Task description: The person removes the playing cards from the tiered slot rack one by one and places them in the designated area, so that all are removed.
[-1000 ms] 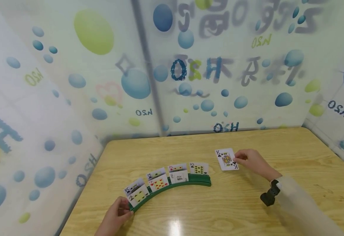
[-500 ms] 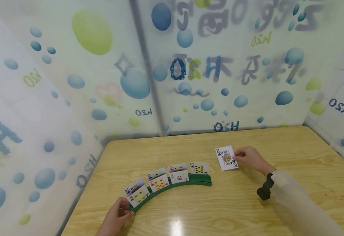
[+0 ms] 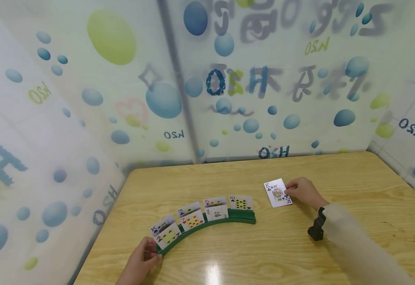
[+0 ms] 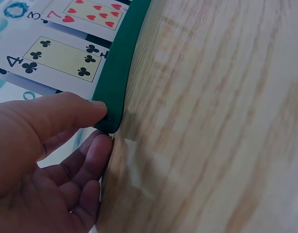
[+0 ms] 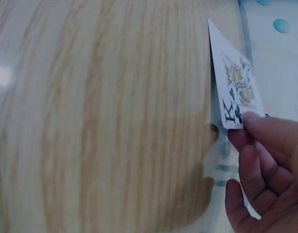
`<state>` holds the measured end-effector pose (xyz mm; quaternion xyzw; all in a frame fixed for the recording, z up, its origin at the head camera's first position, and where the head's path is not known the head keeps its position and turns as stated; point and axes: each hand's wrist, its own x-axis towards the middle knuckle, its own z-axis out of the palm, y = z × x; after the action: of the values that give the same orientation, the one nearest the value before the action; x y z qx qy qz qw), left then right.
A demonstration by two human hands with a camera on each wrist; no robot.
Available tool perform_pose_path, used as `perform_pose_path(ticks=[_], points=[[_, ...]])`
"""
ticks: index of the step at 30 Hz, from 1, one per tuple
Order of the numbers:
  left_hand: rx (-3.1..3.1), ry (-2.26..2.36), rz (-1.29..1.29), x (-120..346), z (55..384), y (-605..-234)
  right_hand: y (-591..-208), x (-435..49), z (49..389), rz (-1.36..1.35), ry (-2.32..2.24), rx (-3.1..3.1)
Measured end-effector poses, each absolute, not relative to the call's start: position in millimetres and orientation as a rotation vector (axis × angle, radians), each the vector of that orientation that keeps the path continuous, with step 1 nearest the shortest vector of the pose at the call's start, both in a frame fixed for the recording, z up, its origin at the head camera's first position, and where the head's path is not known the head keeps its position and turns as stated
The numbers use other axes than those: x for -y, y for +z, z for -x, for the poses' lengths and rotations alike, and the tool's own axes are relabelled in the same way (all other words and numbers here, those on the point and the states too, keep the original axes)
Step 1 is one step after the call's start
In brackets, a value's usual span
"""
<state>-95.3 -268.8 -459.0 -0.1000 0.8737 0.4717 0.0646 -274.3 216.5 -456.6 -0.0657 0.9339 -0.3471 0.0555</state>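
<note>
A king of clubs playing card (image 3: 277,193) is pinched at its right edge between the thumb and fingers of my right hand (image 3: 303,192), tilted face toward me. In the right wrist view the thumb lies over the card's corner (image 5: 231,114). My left hand (image 3: 139,259) grips the left end of a curved green card holder (image 3: 241,215), thumb on its front. Cards stand in the holder in two rows: a four of clubs (image 4: 61,60) and a seven of hearts (image 4: 93,14) in front, a ten of spades (image 3: 241,203) behind at the right.
The holder stands on a light wooden table (image 3: 257,253). Also in it are a joker (image 3: 217,213) and a partly covered five of diamonds (image 3: 214,202). Patterned curtain-like walls (image 3: 229,130) rise behind and beside the table. A black wrist device (image 3: 316,227) sits on my right wrist.
My right hand and the king of clubs have shifted slightly to the right, and the card leans a bit flatter. My left hand stays at the holder's end.
</note>
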Motion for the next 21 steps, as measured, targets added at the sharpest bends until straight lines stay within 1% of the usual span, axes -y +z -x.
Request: perform_pose_path(ticks=[12,21], points=[[-2.646,1.449,0.308,267.7,93.6,-459.2,-453.1,-208.5,269.6,0.059,-1.108,-2.79],[-2.636,1.452,0.305,268.4,94.1,-459.1,-452.1,-207.5,267.2,0.048,-1.108,-2.77]])
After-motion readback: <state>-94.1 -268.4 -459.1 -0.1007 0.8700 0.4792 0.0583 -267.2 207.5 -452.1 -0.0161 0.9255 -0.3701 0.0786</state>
